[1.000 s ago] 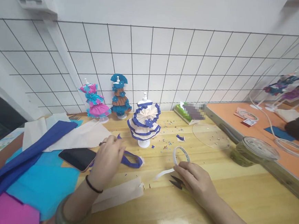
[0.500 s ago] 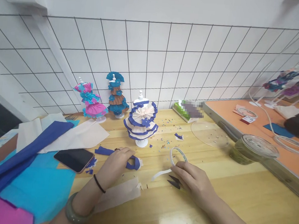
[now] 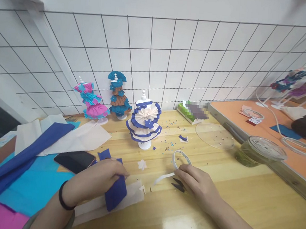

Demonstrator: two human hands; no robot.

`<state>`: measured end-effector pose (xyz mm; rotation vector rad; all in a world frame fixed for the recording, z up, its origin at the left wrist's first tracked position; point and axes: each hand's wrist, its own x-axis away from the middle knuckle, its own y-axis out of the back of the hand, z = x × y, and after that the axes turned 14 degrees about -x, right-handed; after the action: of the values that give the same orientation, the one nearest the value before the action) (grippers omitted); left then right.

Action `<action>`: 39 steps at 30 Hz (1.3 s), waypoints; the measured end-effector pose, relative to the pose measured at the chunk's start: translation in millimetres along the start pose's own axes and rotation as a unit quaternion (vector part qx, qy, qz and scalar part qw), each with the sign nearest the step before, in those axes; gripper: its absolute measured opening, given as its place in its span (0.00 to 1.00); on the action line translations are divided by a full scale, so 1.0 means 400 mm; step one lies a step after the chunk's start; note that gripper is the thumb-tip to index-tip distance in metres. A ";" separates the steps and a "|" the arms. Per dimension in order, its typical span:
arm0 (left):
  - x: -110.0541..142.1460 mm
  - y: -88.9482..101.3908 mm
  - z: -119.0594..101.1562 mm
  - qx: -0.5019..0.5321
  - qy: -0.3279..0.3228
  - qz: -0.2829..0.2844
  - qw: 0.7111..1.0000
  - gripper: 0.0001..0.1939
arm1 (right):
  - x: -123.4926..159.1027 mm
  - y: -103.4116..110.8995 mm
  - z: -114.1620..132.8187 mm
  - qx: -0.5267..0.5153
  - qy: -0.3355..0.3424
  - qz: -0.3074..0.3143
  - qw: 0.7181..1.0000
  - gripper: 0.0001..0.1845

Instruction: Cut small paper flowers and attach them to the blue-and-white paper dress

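My left hand is closed on a strip of dark blue crepe paper, which hangs over a pale paper strip on the table. The blue strip's other end shows behind the fingers. My right hand pinches a roll of white tape, its loose tail stretching left. Dark blades of small snips poke out below that hand; whether it grips them is hidden. Between the hands and a mannequin in a white and blue paper dress lies a pale paper flower.
Two more dressed mannequins, pink and teal-brown, stand by the wall. A phone and coloured paper sheets lie left. Toward the right are a green pack, a clear disc and a round container.
My left hand has picked up the blue strip and drawn it toward me, over the pale strip. The pale flower is uncovered. My right hand keeps its hold on the tape.
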<state>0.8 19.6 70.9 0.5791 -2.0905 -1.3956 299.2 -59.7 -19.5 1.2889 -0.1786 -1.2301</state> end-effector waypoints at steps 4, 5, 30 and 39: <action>-0.049 -0.030 -0.057 0.096 0.036 -0.062 0.993 0.10 | 0.000 -0.003 0.001 0.015 0.014 -0.001 1.000 0.15; -0.062 -0.047 -0.071 0.145 0.047 -0.055 0.987 0.11 | 0.002 -0.004 0.001 0.021 0.017 -0.002 1.000 0.15; -0.151 -0.216 -0.113 0.630 0.076 0.001 0.773 0.22 | -0.002 -0.052 0.004 -0.017 -0.053 -0.079 0.995 0.23; -0.155 -0.220 -0.120 0.636 0.087 -0.023 0.767 0.21 | -0.008 -0.070 -0.006 -0.047 -0.090 -0.038 0.994 0.22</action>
<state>83.2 -7.3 -9.2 1.1758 -2.6084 0.3158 283.4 -50.0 -40.8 1.1119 -0.2007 -1.4056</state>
